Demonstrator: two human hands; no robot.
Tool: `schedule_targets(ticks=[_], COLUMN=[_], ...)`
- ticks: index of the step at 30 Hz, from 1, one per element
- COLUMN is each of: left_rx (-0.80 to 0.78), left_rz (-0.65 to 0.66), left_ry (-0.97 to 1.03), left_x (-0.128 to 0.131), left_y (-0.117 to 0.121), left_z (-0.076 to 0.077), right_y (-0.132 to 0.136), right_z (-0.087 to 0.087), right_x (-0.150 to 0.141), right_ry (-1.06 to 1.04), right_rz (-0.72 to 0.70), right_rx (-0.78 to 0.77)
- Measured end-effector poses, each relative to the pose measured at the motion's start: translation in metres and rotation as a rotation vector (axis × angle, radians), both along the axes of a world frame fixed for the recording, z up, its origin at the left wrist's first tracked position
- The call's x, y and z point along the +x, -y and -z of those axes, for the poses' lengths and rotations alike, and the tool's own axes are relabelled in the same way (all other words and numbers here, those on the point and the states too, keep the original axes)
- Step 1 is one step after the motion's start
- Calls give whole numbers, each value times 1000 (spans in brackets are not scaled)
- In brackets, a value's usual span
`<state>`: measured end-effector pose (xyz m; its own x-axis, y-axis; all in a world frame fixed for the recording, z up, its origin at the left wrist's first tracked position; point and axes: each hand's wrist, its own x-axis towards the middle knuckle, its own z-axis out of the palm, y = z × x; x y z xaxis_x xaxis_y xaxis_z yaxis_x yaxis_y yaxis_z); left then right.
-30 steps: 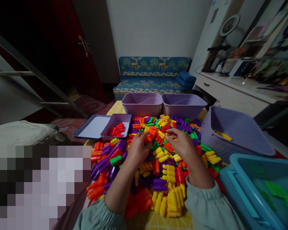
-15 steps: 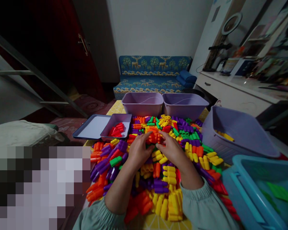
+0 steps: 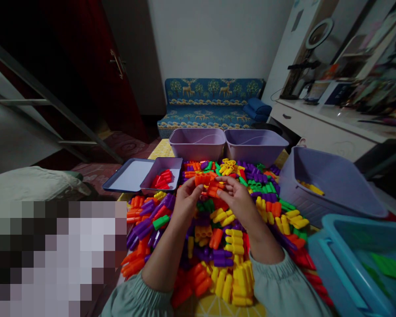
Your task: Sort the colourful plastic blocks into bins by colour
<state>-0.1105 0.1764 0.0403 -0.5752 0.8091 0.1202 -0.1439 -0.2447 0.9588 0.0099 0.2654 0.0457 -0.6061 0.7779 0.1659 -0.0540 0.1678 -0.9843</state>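
Note:
Above the pile, my left hand pinches an orange bullet-shaped toy block between thumb and fingers. My right hand grips another orange toy block just beside it, slightly lower and nearer to me. Whether the two orange blocks touch or are joined I cannot tell. Beneath and around both hands lie many plastic blocks of the same kind in yellow, purple, green, red and orange, such as a yellow block and a purple block.
Two lilac bins stand side by side at the table's far edge. A shallow tray with red blocks sits left, beside a flat lid. To the right are a larger lilac bin with yellow blocks and a blue tub with green ones.
Both hands have risen slightly from the pile and turned. Orange blocks that were bunched between the fingers now show as two pieces, one in each hand.

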Motion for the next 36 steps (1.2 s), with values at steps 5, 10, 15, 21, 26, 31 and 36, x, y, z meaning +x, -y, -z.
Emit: schedule_targets(ticks=[5,10,15,21,26,31,36], left_rx=[-3,-23,-24,-13,1,11,19], left_rz=[9,78,86,97,118,115,92], left_ry=[178,191,196,201,216,238,283], left_x=[-3,-2,0,0,-1,0,0], left_y=[2,2,2,2,2,2,0], left_z=[-1,-1,-3,-2,-1,-1,-1], right_y=[1,1,0,1,2,4,3], right_z=[-5,-7,-6,-7,-10,-9,-9], right_x=[2,4,4,3,4,2,1], right_ry=[-74,-69,-60,-67,-68,-122,-155], right_rz=[10,-12,-6,1,9,22,82], right_rx=[-80,-115,-155,-175,-193,-213,-183])
